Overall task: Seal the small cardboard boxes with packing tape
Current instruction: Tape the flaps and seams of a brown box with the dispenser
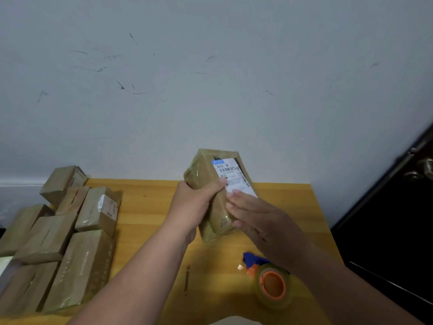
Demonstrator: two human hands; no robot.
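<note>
One box (214, 195) lifted above table (150, 207); your left hand (195, 202) clamps its side, right hand (260, 219) flat, fingers straight, smoothing tape. Next: set it down, reach tape roll (273, 286) near table's front edge.

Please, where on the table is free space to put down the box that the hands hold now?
Bare wood lies in the middle of the table, between the pile of boxes on the left and the held box. A smaller patch lies behind the box, near the wall. The left side is crowded. The near right holds the tape roll.
</note>
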